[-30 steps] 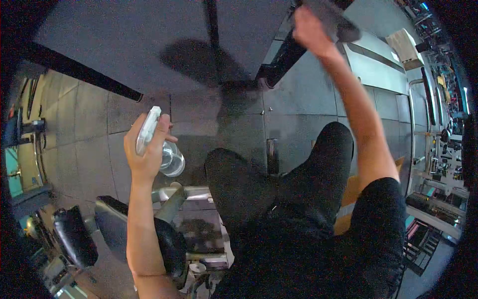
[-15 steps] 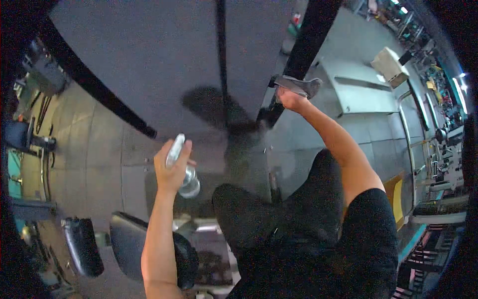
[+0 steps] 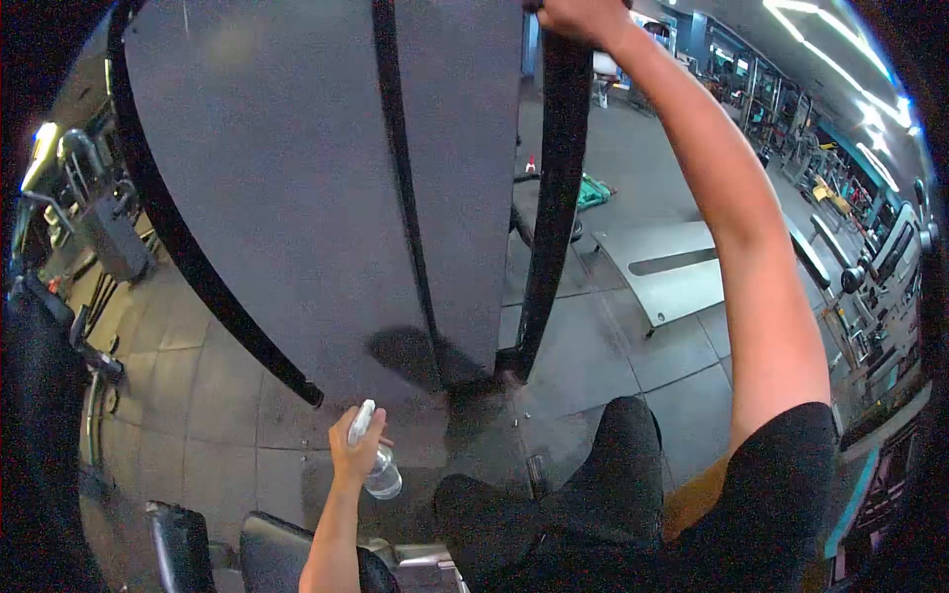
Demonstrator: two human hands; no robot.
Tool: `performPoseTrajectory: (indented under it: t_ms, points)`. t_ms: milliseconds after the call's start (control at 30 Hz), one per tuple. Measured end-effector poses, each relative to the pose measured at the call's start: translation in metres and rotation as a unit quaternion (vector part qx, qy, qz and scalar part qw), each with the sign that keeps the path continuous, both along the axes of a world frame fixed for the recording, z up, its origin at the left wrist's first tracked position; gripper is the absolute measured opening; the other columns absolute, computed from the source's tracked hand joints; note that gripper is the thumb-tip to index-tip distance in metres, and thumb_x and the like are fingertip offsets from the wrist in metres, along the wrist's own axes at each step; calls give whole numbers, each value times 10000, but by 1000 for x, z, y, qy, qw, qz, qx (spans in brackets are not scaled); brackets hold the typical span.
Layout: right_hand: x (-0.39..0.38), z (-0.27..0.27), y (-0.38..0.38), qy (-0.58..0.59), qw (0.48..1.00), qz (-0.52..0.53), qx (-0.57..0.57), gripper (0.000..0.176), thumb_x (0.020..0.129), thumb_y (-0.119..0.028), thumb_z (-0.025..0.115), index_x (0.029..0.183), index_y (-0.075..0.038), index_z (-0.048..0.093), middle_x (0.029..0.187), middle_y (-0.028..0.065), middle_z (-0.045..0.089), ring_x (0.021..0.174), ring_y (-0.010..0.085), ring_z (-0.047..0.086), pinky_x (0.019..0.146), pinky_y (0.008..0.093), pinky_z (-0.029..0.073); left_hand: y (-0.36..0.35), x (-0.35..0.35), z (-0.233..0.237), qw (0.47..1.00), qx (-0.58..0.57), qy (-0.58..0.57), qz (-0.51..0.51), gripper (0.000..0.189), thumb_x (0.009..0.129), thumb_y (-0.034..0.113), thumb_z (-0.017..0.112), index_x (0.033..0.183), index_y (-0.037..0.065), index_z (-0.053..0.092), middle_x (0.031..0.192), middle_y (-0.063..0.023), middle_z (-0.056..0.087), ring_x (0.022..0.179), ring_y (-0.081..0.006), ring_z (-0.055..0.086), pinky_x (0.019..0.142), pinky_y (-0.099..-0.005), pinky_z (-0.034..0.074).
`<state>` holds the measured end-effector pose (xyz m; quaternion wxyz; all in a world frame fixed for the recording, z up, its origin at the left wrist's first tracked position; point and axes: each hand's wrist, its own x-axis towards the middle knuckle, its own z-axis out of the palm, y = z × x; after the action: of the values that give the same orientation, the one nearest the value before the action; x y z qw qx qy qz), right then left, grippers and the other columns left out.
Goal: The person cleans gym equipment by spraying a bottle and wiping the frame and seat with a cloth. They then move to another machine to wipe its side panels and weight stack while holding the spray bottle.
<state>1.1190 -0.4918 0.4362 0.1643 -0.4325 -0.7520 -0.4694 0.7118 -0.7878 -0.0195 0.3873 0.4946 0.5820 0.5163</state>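
A clear spray bottle (image 3: pixel 384 476) with a white spray head is held in my left hand (image 3: pixel 353 445), fingers wrapped round its neck, low and left of centre. My right hand (image 3: pixel 583 18) is raised at the top edge of the view, by the upper part of a black upright post (image 3: pixel 561 148). Its fingers are closed round something dark, mostly cut off by the frame. Behind both hands stands a large grey panel (image 3: pixel 267 178) with black edges.
A pale slotted platform (image 3: pixel 643 282) lies on the tiled floor (image 3: pixel 583 346) at the right. Black padded seats (image 3: pixel 277 553) are at the lower left. Gym machines (image 3: pixel 114 232) stand left, with more racks far right. A green object (image 3: pixel 593 192) lies behind the post.
My right hand has moved up along the post to the top of the view, and the grey cloth seen with it is out of sight. The view has tilted upward; my left hand still holds the bottle.
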Motion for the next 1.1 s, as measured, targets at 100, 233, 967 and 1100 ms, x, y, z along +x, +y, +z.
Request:
performPoseTrajectory:
  t_ms: [100,233,967,1100]
  points:
    - [4,-26,10,-39,970,170,172,191,658,-197,713,584,-31,655,744,138,661,864,346,629,825,430,524,-10,3,4,1000,-18,2,8,236,954,206,748,919,-19,684,797,-57,667,641,-117,641,545,-296,582]
    - [19,-170,34,-99,980,135,110,220,646,-126,685,808,21,676,941,204,679,976,363,636,919,435,512,-10,7,12,999,-32,-24,31,236,954,210,751,933,-16,687,813,-52,671,660,-116,644,576,-301,581]
    - [25,-702,-48,-223,903,-83,-357,413,922,-155,510,1280,-2,650,1233,197,674,1151,318,646,1009,438,505,-4,7,11,997,-62,49,-3,330,948,305,763,982,-16,695,835,-74,688,636,-144,672,580,-281,554]
    - [83,-542,-3,-275,952,117,-68,504,821,-129,609,1297,36,622,1283,194,659,1164,339,634,1047,460,482,-6,9,9,998,-44,37,0,306,948,281,763,973,-17,696,829,-70,689,644,-134,665,564,-291,560]
